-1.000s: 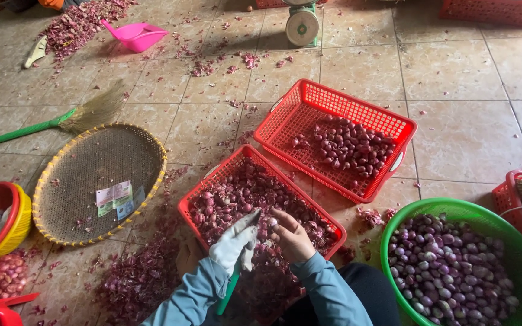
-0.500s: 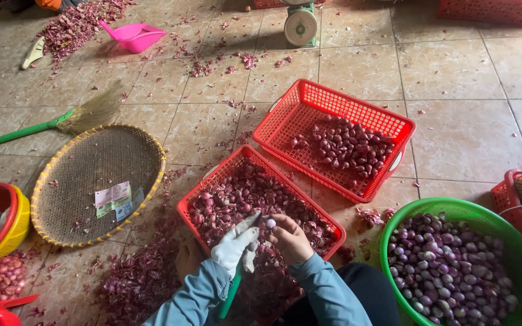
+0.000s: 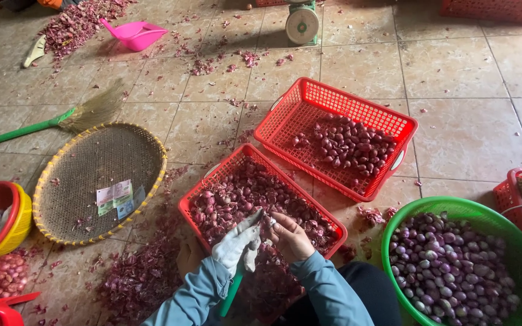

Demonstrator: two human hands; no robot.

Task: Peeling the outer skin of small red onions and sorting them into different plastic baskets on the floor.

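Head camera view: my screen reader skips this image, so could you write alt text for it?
A person's gloved left hand and bare right hand meet over a red basket of shallot skins on a tiled floor. Around it sit a second red basket of shallots, a green basin of peeled bulbs, and a round woven tray.

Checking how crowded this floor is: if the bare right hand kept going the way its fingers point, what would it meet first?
The right hand points up-left, so probably first the gloved left hand it touches, then the near red basket of skins. Depth is uncertain.
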